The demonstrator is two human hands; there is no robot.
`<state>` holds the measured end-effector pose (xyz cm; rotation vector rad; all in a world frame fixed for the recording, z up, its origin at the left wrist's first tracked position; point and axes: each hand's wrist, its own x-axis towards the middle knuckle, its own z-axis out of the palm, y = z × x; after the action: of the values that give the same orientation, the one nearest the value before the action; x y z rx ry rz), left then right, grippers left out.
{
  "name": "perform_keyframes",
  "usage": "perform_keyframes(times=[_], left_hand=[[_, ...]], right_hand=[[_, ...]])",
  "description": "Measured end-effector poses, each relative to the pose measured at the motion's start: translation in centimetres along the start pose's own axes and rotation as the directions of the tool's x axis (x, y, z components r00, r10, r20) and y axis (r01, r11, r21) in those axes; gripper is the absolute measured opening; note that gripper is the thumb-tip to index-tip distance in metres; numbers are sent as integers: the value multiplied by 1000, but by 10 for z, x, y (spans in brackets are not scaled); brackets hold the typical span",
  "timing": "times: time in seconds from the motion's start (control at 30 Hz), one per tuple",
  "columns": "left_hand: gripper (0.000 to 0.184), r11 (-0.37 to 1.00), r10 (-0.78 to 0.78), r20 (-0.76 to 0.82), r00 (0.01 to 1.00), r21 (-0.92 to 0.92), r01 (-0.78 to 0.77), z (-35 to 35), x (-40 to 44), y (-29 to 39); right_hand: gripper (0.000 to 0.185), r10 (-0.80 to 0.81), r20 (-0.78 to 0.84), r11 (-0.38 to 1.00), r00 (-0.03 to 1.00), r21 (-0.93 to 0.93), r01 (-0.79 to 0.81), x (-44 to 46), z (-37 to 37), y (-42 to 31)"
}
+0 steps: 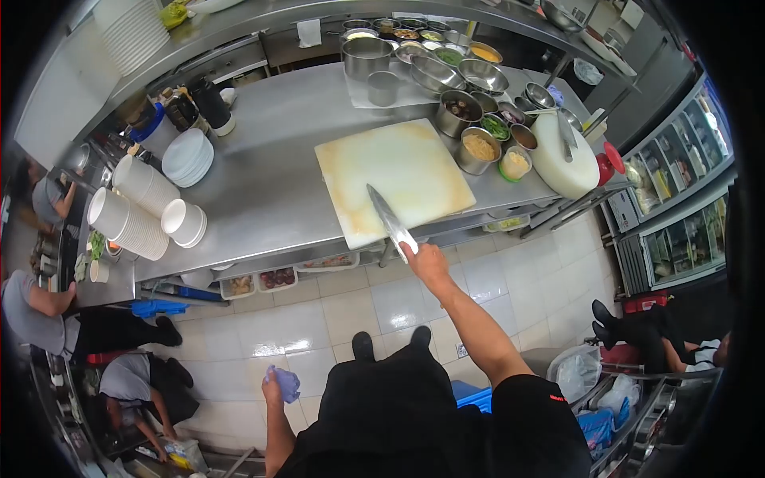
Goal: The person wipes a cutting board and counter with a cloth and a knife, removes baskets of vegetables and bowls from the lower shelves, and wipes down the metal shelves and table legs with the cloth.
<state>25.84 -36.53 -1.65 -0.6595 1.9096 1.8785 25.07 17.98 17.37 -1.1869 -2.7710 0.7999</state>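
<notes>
My right hand point(428, 264) is closed around the pale handle of a kitchen knife point(386, 212). The blade points away from me and lies over the near part of a large white cutting board point(406, 171), which has yellowish stains. Whether the blade touches the board, I cannot tell. Low at my left side, away from the counter, my left hand point(272, 388) is closed on a crumpled purple cloth point(287, 384). Part of that cloth is hidden by the fingers.
The steel counter point(267, 159) carries stacked white bowls point(131, 227) and plates point(188, 157) on the left. Metal pots of ingredients point(478, 150) crowd the board's right side, beside a round white block point(566, 159). Co-workers point(131, 386) crouch and stand left; another person point(661, 338) sits right.
</notes>
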Motion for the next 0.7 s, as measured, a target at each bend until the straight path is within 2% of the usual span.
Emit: perform_keyframes(times=[0.03, 0.1, 0.13, 0.2, 0.23, 0.27, 0.3, 0.33, 0.37, 0.43, 0.5, 0.57, 0.63, 0.67, 0.7], left_hand=[[36, 1000, 2, -4, 1000, -4, -2, -2, -6, -1], [37, 998, 33, 102, 994, -64, -26, 0, -23, -1], [37, 997, 38, 90, 995, -75, -32, 5, -32, -1], [37, 999, -16, -57, 998, -50, 13, 10, -51, -4], [37, 998, -12, -90, 996, -65, 7, 12, -56, -6], [37, 992, -44, -64, 997, -122, 36, 13, -58, -6], [37, 983, -71, -36, 997, -173, 63, 11, -60, -1], [38, 967, -101, -28, 995, -237, 92, 14, -61, 12], [39, 949, -126, -1, 992, -291, 120, 22, -55, 30], [35, 875, -114, 191, 975, -446, 190, 55, -53, 100], [34, 888, -42, 268, 963, -431, 158, 91, -26, 158], [37, 925, 125, 336, 934, -379, 13, 143, 23, 212], [41, 953, 291, 385, 876, -192, -233, 223, 52, 265], [42, 888, 398, 408, 821, 51, -456, 277, 56, 292], [43, 716, 458, 458, 762, 318, -622, 331, 58, 308]], right_hand=[[74, -6, 1, 1000, 1000, 0, 6, -3, 3, -1], [75, -31, -55, 999, 998, 11, 31, -7, 14, -6], [75, -47, -53, 999, 998, 10, 47, -7, 21, -8], [74, -74, 124, 989, 989, 138, 57, -11, 39, -12], [71, -158, 79, 975, 984, 170, 143, -15, 51, -16], [71, -194, 99, 968, 976, 179, 175, -18, 60, -19], [69, -216, 153, 943, 964, 291, 165, -24, 67, -24], [67, -233, 199, 906, 952, 400, 138, -31, 69, -31], [67, -248, 200, 897, 948, 417, 146, -40, 67, -34], [63, -256, 225, 820, 940, 565, 88, -68, 34, -39], [61, -255, 184, 808, 949, 579, 105, -89, 12, -21], [59, -214, 88, 835, 973, 533, 136, -116, -16, 6], [57, -104, 27, 869, 994, 488, 77, -147, -46, 36], [56, -44, -6, 888, 999, 458, 42, -163, -59, 54], [55, 20, -46, 915, 999, 405, 0, -179, -66, 73]])
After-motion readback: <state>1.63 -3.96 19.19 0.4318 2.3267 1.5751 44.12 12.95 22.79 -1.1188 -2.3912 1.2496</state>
